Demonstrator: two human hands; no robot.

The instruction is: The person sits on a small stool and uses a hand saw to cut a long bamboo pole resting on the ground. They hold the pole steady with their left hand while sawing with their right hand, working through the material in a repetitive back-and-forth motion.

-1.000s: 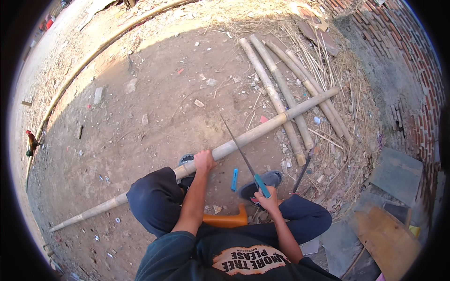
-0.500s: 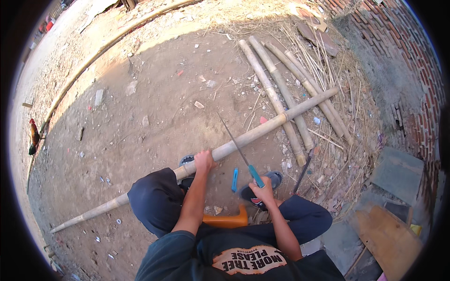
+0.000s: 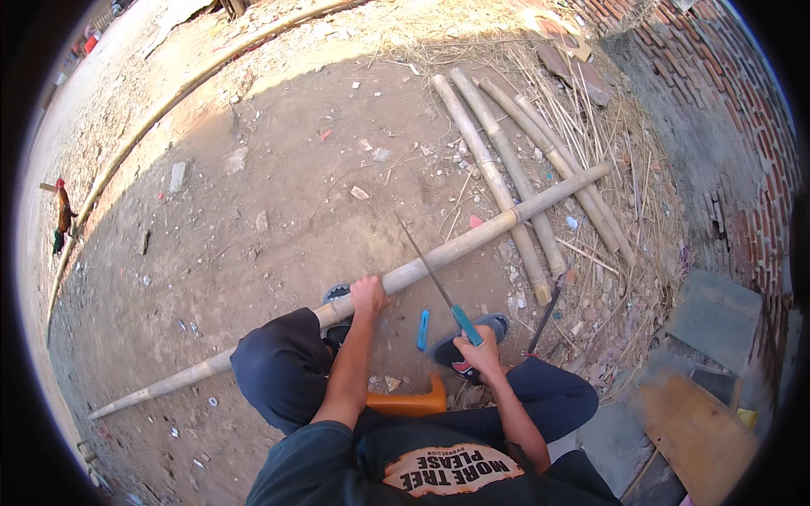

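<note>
A long bamboo pole [image 3: 460, 245] slants across the ground, its far right end lying over several shorter bamboo pieces [image 3: 480, 152]. My left hand [image 3: 369, 295] is closed around the pole, just beyond my left knee. In my right hand [image 3: 481, 350] is the teal handle of a hand saw [image 3: 467, 325]. Its narrow blade [image 3: 427, 264] crosses the pole to the right of my left hand, the tip pointing away from me. Whether the teeth have cut in is too small to tell.
Between my feet lies a blue cutter knife [image 3: 423, 330]. An orange plastic stool [image 3: 413, 402] is beneath me. Flat grey slabs [image 3: 715, 314] and a brown board [image 3: 696, 430] lie at the right, near a brick wall [image 3: 759, 126]. A rooster [image 3: 63, 216] stands far left.
My right hand and the saw have drawn back slightly toward me, along the blade. My left hand keeps its grip on the pole. The rooster has shifted at the far left.
</note>
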